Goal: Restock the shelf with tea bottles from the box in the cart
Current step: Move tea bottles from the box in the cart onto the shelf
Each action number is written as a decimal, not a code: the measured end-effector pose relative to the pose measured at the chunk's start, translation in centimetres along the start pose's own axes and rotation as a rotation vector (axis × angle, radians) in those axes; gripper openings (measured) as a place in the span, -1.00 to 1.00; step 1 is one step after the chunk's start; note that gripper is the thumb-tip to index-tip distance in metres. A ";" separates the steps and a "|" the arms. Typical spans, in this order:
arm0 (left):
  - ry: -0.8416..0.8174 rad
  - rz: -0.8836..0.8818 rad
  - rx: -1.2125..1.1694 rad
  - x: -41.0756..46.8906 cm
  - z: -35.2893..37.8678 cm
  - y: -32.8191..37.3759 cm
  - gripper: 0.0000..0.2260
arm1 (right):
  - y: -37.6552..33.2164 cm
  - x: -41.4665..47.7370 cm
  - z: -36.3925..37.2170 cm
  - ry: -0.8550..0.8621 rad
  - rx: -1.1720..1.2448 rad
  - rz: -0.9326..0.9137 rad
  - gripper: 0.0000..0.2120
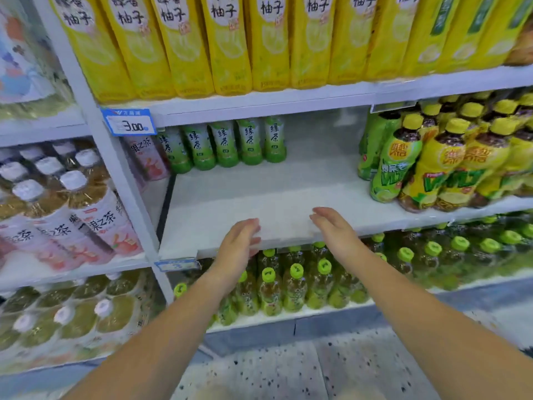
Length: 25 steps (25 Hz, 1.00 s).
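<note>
The left hand [239, 241] and right hand [334, 229] were at the shelf's [259, 192] front edge, fingers straight, holding nothing. Five tea bottles [225, 144] stood at its back left corner. Most of it was bare, so restocking seemed barely begun. Box and cart were out of view.
</note>
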<state>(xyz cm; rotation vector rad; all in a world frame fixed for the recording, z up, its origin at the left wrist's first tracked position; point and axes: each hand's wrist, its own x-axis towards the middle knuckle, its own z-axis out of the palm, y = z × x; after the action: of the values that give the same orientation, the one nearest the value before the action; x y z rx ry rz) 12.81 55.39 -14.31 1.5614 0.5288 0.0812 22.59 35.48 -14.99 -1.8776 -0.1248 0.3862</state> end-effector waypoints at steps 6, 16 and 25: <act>-0.098 -0.125 0.215 -6.5 0.1 4.1 -0.69 | -2.8 -8.7 -3.6 0.010 0.031 0.179 -0.60; -0.367 -0.155 0.389 -18.1 3.6 12.8 -0.44 | -7.4 -25.8 -10.0 0.153 0.012 0.414 -0.49; -0.640 -0.202 0.405 -26.1 14.2 13.5 -0.69 | -6.2 -39.5 -18.3 0.496 0.090 0.562 -0.47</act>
<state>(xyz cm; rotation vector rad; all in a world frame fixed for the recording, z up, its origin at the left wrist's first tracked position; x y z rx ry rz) -1.31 32.83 4.56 1.7966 0.1913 -0.6974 -7.98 10.22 4.10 -1.8429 0.7529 0.2830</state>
